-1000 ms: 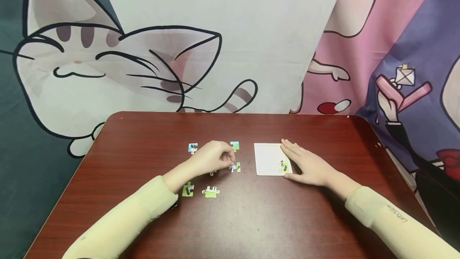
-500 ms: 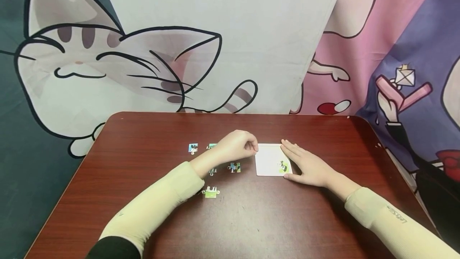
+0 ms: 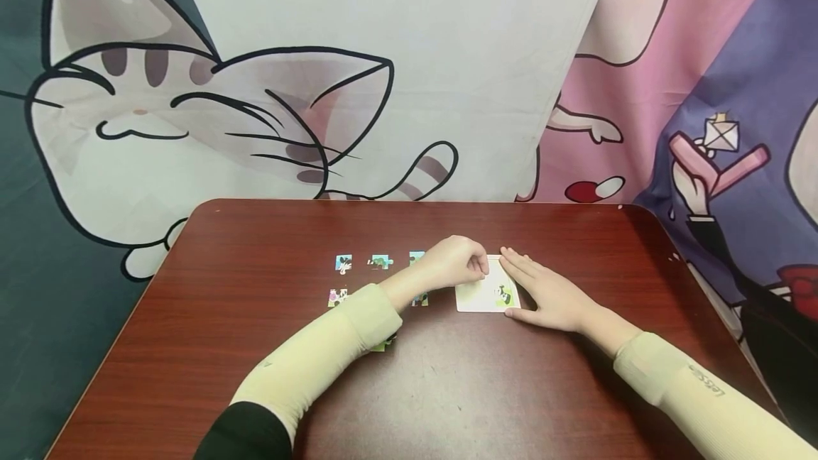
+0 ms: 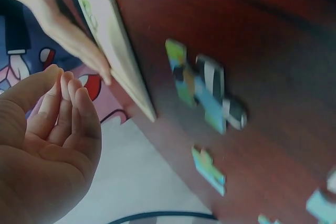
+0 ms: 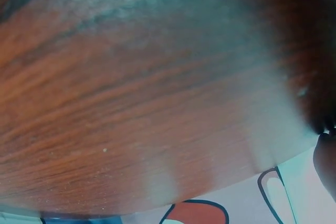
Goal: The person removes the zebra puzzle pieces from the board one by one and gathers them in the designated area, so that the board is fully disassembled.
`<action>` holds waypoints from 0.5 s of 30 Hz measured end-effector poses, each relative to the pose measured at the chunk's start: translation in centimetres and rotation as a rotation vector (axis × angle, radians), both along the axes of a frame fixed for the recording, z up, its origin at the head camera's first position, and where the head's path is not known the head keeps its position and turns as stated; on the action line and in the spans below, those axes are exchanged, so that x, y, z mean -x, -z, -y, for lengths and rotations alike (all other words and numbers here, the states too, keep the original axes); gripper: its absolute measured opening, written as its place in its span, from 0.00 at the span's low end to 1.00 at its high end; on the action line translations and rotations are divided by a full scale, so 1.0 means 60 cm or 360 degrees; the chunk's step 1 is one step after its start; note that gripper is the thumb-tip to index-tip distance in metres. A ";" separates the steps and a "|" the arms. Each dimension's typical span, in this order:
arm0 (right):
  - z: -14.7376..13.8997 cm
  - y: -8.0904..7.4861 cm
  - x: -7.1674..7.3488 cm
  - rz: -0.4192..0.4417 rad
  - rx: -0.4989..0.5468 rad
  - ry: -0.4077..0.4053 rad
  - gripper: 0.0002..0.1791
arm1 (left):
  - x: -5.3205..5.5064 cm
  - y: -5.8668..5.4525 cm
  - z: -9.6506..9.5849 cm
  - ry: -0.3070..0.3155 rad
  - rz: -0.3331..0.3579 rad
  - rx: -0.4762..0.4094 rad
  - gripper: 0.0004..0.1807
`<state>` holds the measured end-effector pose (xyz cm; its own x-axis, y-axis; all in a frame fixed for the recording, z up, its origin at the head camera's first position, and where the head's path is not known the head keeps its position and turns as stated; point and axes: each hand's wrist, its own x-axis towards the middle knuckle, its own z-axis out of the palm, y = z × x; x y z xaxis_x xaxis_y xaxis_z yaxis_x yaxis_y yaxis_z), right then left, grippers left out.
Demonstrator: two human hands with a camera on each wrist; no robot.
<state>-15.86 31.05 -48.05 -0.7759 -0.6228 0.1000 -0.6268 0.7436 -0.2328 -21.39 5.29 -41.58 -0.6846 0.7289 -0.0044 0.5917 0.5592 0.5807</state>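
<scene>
My left hand (image 3: 455, 263) hovers over the left part of a white, square puzzle tray (image 3: 471, 301). In the left wrist view its fingers are loosely bent, with the thumb tip near the fingertips, and no piece shows between them. One panda puzzle piece (image 3: 503, 295) lies in the tray's lower right corner. My right hand (image 3: 546, 295) rests against the tray's right edge, fingers extended. Left of the tray lie loose puzzle pieces, among them a blue one (image 3: 343, 263), a green-and-blue one (image 3: 380, 261) and a pinkish one (image 3: 336, 297). My left forearm hides some pieces.
The brown wooden table (image 3: 486, 389) carries everything. Behind it hangs a cloth backdrop (image 3: 255, 112) printed with a cartoon cat. In the right wrist view there is mostly bare tabletop (image 5: 147, 108).
My left hand has moved right, from the loose pieces to above the tray. The left forearm now covers other pieces and uncovers the top row. The right hand and tray stay put.
</scene>
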 end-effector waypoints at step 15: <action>-0.002 0.005 0.000 -0.0024 0.0018 -0.0013 0.53 | 0.003 0.044 -0.045 -0.0072 0.0055 0.0111 0.02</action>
